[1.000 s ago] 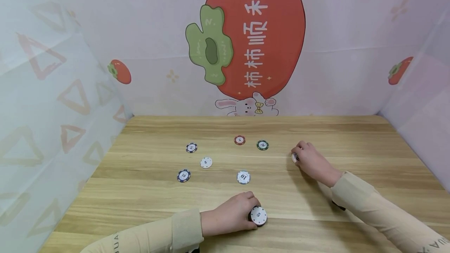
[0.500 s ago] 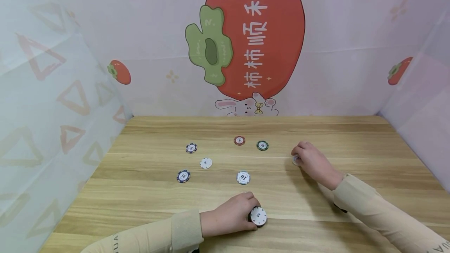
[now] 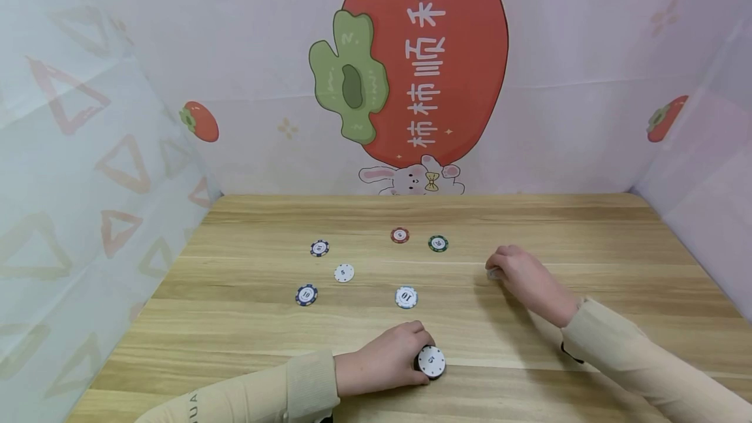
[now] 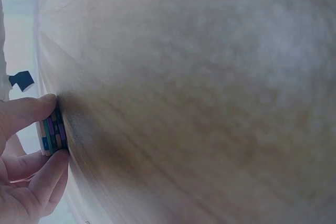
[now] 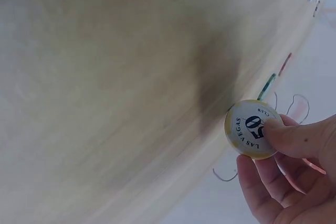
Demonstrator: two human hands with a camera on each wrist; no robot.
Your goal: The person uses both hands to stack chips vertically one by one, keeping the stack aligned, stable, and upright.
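My left hand (image 3: 388, 356) grips a short stack of poker chips (image 3: 431, 362) near the front of the wooden table. A white chip marked 5 tops the stack, and its striped edges (image 4: 53, 132) show between thumb and fingers in the left wrist view. On the right side, my right hand (image 3: 531, 282) pinches a single poker chip (image 5: 253, 129) between thumb and fingers. That chip is white with a yellow rim and reads 50; in the right wrist view it is tilted up off the table. In the head view the fingers hide most of it.
Loose chips lie flat on the table (image 3: 264, 344): a red one (image 3: 400, 235), a green one (image 3: 438, 243), a white one (image 3: 344, 273), a light-blue-rimmed one (image 3: 407, 297) and two dark blue ones, the nearer chip (image 3: 307, 294) at left. A patterned cloth wall (image 3: 264, 149) stands behind.
My right hand has lifted its chip off the table and shifted slightly toward me. The left hand and its stack have stayed put, as have the loose chips.
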